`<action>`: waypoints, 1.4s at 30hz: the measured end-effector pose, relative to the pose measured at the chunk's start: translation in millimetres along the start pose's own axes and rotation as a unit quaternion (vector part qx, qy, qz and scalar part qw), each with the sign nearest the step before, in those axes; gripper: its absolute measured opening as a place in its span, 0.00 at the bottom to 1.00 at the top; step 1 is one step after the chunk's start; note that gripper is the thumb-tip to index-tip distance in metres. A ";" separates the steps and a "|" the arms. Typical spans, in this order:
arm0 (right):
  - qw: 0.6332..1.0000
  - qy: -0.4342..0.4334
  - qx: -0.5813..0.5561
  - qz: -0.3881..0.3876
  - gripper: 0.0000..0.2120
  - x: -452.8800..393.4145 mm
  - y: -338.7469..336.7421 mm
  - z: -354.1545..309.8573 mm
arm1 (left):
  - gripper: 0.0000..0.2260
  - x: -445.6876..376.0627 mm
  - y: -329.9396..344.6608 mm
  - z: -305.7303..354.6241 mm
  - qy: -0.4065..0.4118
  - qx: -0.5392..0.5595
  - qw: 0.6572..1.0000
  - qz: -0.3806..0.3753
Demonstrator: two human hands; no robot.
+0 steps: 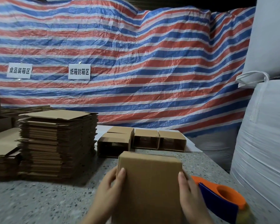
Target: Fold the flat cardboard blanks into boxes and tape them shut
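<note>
At the left edge of the table (39, 199) stands the tall stack of flat blanks (58, 143), with lower piles beyond it toward the far left corner. Just right of the stack, along the far edge, three folded boxes (145, 139) lie on their sides with their open mouths facing the person.

Nearer the person, at the middle of the near edge, the cardboard box (149, 186) in hand is held up between both hands, broad face toward the camera. Its long axis appears to run from the near edge away toward the far edge, though the wide lens may stretch it. The left hand (108, 191) presses the left side, fingers curled round the edge, its grip clamped on the cardboard. The right hand (189, 196) holds the opposite side, thumb on the front face, likewise closed on the box.

The tape dispenser (221, 201), orange and blue, lies just beside the right hand toward the near right corner, partly hidden behind it. So the right hand is much the nearer one for the tape, and the left would be the one to keep the box steady. No tape shows on the visible face; whether the flaps are closed cannot be told.
</note>
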State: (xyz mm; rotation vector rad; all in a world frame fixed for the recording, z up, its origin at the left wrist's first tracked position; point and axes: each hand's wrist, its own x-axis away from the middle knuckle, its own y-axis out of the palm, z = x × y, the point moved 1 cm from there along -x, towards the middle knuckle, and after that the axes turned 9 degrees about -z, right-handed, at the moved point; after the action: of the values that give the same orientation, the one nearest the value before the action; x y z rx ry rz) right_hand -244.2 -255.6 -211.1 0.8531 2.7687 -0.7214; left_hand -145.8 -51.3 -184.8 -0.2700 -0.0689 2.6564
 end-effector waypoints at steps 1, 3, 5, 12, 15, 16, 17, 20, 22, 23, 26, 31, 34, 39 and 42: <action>0.999 0.030 -0.014 0.003 0.28 -12.9 -4.0 -27.6 | 0.10 -10.7 -1.8 6.0 -0.018 -0.013 1.000 0.007; 1.000 0.030 0.003 0.005 0.37 -41.2 -14.4 -38.5 | 0.13 -35.9 -8.1 16.8 -0.064 -0.024 0.998 0.003; 0.993 0.117 0.000 -0.016 0.34 -65.7 -15.9 -37.8 | 0.17 -60.6 -14.4 19.4 -0.122 -0.016 0.992 -0.024; 0.957 0.277 0.049 -0.075 0.36 -112.0 10.8 -6.8 | 0.29 -85.5 -12.8 -12.1 -0.250 -0.042 0.967 -0.026; 0.952 0.294 0.045 -0.070 0.35 -117.3 13.1 0.1 | 0.29 -93.1 -7.8 -21.1 -0.225 -0.044 0.972 0.040; 0.950 0.300 0.042 -0.077 0.34 -117.6 12.6 0.2 | 0.27 -93.2 -8.3 -19.2 -0.207 -0.082 0.972 0.070; 0.949 0.304 0.035 -0.077 0.34 -118.0 10.5 2.5 | 0.25 -92.4 -10.2 -16.0 -0.190 -0.122 0.969 0.095; 0.954 0.288 0.035 -0.073 0.33 -103.5 2.2 8.6 | 0.19 -82.5 -18.7 -10.2 -0.151 -0.133 0.975 0.098; 0.962 0.258 0.037 -0.082 0.31 -82.2 -1.1 14.2 | 0.17 -70.6 -20.6 -11.3 -0.147 -0.106 0.981 0.069; 0.962 0.253 0.031 -0.096 0.30 -70.7 0.0 14.4 | 0.15 -65.1 -19.6 -12.8 -0.144 -0.102 0.983 0.054; 0.965 0.229 0.035 -0.124 0.25 -56.4 8.9 9.0 | 0.14 -57.6 -9.0 -16.3 -0.104 -0.108 0.988 0.023; 0.982 0.166 0.012 -0.090 0.23 -92.6 5.6 -13.2 | 0.19 -82.5 3.3 2.9 -0.026 -0.104 0.994 0.009; 0.983 0.163 -0.014 -0.081 0.20 -125.0 -0.6 -16.5 | 0.25 -113.4 8.2 11.0 0.036 -0.120 0.992 -0.015; 0.971 0.205 -0.075 -0.098 0.18 -177.2 5.7 1.0 | 0.32 -170.3 13.6 -10.8 0.090 -0.251 0.961 -0.076; 0.961 0.238 -0.094 -0.106 0.09 -208.6 11.6 17.8 | 0.28 -206.5 18.3 -31.9 0.073 -0.298 0.947 -0.094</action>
State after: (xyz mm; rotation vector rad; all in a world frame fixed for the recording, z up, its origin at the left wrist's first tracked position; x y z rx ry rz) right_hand -65.2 -358.0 -172.6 0.7840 3.3267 -0.2954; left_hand 32.5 -161.7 -181.0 -0.6188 -0.8145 2.3517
